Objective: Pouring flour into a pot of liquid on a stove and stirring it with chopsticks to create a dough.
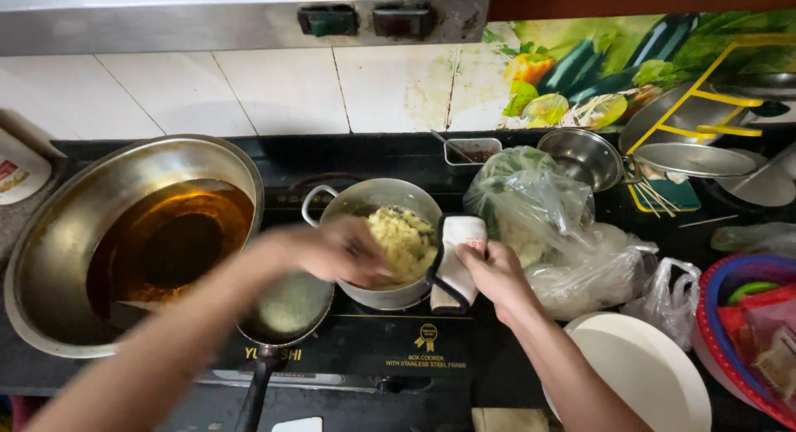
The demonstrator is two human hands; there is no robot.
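While the left hand point(344, 249) blurs over the steel pot point(377, 201), its fingers curl down into the pale yellow mash point(405, 241) inside; blur hides whether they pinch any of it, so cannot tell the grip; the right hand point(496, 273) sits at the pot's right rim, fingers closed narrow around a folded white cloth point(456, 262) pressed against the pot's dark side handle point(437, 266); pot stands at the middle of the black stove top point(390, 357), mash heaped toward its right side; a big wok point(66, 225) of amber oil point(170, 241) sits well to the left; a small ladle pan point(286, 312) lies between wok and pot, just under the left wrist, handle pointing toward the camera; clear plastic bags point(539, 216) bunch just right of the cloth; a white plate point(643, 370) lies near the right forearm; small steel bowl point(584, 157) behind the bags; red basket point(746, 332) at far right.
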